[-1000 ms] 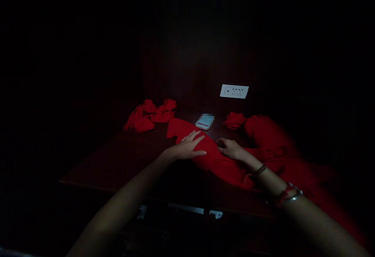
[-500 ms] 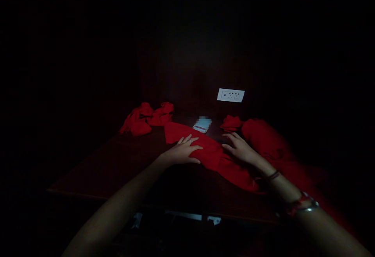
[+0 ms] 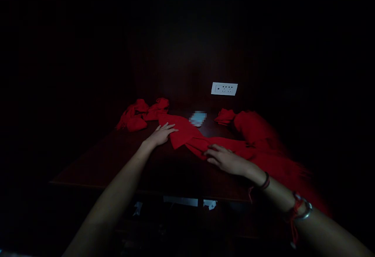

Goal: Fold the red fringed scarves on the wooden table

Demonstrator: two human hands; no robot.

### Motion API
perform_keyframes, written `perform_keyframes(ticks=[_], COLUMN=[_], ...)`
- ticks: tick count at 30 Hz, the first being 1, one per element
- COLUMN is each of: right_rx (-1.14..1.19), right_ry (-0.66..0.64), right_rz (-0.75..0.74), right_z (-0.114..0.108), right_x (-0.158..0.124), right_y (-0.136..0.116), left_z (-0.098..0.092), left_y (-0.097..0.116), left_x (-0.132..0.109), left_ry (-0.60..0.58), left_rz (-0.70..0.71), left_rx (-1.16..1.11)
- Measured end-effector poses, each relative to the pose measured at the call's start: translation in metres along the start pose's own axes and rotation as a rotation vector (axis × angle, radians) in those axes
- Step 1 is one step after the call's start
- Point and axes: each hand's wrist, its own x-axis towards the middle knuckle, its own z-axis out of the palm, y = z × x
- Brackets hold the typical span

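Note:
A long red cloth [image 3: 187, 134] lies across a dark wooden table [image 3: 111, 159], running from the middle toward the right, where it bunches up. My left hand [image 3: 160, 134] rests flat at the cloth's left end, fingers stretched out on its edge. My right hand [image 3: 224, 158] lies palm down on the cloth's near edge further right, fingers together and extended. Bracelets and a red thread circle my right wrist.
A crumpled pile of red cloth [image 3: 140, 114] sits at the table's far left, another small red piece [image 3: 224, 116] at the far right. A pale small object [image 3: 197, 118] lies behind the cloth. A white wall socket plate [image 3: 224, 88] hangs beyond. The room is very dark.
My left hand slid left and farther away along the cloth. My right hand moved nearer to me onto the cloth's near edge. The cloth now lies flatter and more stretched out.

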Motion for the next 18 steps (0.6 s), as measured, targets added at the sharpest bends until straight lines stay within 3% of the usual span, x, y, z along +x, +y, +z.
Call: perform_keyframes(ticks=[3, 5, 8, 11, 13, 16, 18], right_rx=[-0.1, -0.166, -0.092, 0.084, 0.131, -0.024, -0.094], right_ry=[0.161, 0.096, -0.056, -0.032, -0.113, -0.267, -0.253], right_rz=[0.25, 0.355, 0.311, 0.192, 0.118, 0.215, 0.268], right_z=[-0.002, -0.003, -0.01, -0.025, -0.034, -0.037, -0.032], right_x=[0.003, 0.008, 0.007, -0.009, -0.027, -0.051, -0.059], right_y=[0.027, 0.047, 0.061, 0.057, 0.051, 0.038, 0.022], left_z=[-0.005, -0.004, 0.006, 0.02, 0.026, 0.03, 0.029], left_y=[0.025, 0.047, 0.068, 0.061, 0.046, 0.027, 0.023], left_x=[-0.002, -0.001, 0.002, 0.009, 0.015, 0.021, 0.023], left_ry=[0.156, 0.212, 0.096, -0.017, -0.016, 0.025, 0.064], left_rz=[0.115, 0.211, 0.318, 0.334, 0.32, 0.254, 0.185], left_rx=[-0.017, -0.065, -0.089, -0.031, 0.019, 0.079, 0.105])
